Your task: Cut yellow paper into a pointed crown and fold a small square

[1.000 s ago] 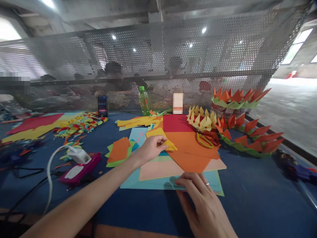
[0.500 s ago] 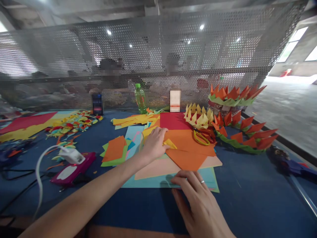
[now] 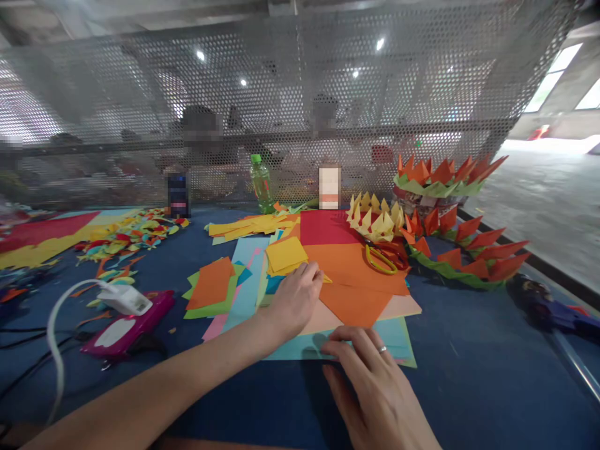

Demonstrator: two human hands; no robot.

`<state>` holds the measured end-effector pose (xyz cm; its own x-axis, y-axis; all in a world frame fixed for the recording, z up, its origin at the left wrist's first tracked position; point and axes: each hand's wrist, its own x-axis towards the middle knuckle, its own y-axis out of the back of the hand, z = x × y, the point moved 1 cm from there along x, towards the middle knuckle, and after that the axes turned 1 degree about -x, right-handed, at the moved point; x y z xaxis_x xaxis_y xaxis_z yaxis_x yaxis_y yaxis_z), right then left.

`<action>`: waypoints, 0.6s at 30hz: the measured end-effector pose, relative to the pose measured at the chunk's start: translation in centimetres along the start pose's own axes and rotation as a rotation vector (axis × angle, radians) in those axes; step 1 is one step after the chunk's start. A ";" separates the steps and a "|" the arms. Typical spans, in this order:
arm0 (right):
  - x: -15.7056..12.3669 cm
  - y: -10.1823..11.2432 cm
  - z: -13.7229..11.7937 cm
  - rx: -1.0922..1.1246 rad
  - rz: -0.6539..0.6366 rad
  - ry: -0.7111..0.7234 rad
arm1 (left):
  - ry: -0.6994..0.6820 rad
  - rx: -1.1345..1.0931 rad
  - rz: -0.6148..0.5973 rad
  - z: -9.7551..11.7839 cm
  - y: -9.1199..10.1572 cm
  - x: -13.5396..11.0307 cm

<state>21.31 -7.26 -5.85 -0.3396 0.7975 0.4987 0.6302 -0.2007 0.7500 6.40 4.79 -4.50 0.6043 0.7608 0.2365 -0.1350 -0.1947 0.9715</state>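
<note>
My left hand reaches across the paper pile with its fingers curled together. A small yellow folded paper shows only its tip at those fingertips; the rest is hidden under the hand. Just behind the hand is a stack of yellow paper squares. My right hand rests over the front edge of the light blue sheets, fingers bent and apart, with a ring on one finger and nothing visible in its grasp. Beneath and beyond the hands spread orange sheets.
Scissors with yellow handles lie on the orange paper. Pointed paper crowns stand at the right, near a glue gun. Left are a magenta power strip and paper scraps. A green-capped bottle stands behind.
My left hand has drawn back from the yellow squares and moved slightly right, now curled over the small folded paper. The squares are uncovered. My right hand has barely moved.
</note>
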 end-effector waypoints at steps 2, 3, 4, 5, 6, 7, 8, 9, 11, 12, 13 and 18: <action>-0.1 -0.3 0.0 0.000 0.008 0.008 | 0.002 -0.012 -0.023 0.3 0.0 -0.5; -0.1 -0.4 0.0 0.003 0.022 0.008 | -0.003 -0.016 -0.021 0.4 0.0 -0.7; -0.2 -0.6 0.0 0.007 0.034 0.006 | -0.009 -0.021 -0.017 0.5 0.0 -1.0; -0.2 -0.7 0.1 0.009 0.045 0.000 | -0.011 -0.026 -0.012 0.5 0.0 -1.3; -0.2 -0.8 0.1 0.008 0.051 -0.006 | -0.007 -0.033 -0.008 0.5 -0.1 -1.5; -0.3 -0.8 0.1 0.000 0.049 -0.007 | 0.003 -0.047 -0.001 0.5 -0.1 -1.8; -0.3 -0.8 0.2 -0.012 0.034 0.000 | 0.010 -0.068 0.007 0.4 -0.1 -1.9; -0.3 -0.7 0.2 -0.026 0.015 0.013 | 0.005 -0.094 0.014 0.4 -0.1 -2.1; -0.3 -0.6 0.3 -0.057 -0.004 0.046 | -0.039 -0.139 0.019 0.4 -0.1 -2.3; -0.3 -0.5 0.4 -0.069 -0.011 0.059 | -0.072 -0.144 0.013 0.5 -0.1 -2.4; -0.3 -0.4 0.5 -0.079 -0.016 0.066 | -0.099 -0.131 0.002 0.6 -0.1 -2.4; -0.3 -0.6 0.7 -0.110 -0.019 0.101 | -0.053 0.038 0.001 1.3 -0.2 -2.5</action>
<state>21.56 -6.98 -6.74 -0.4229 0.7416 0.5207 0.5444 -0.2514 0.8003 5.94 2.10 -5.36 0.6453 0.7268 0.2355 -0.1063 -0.2199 0.9697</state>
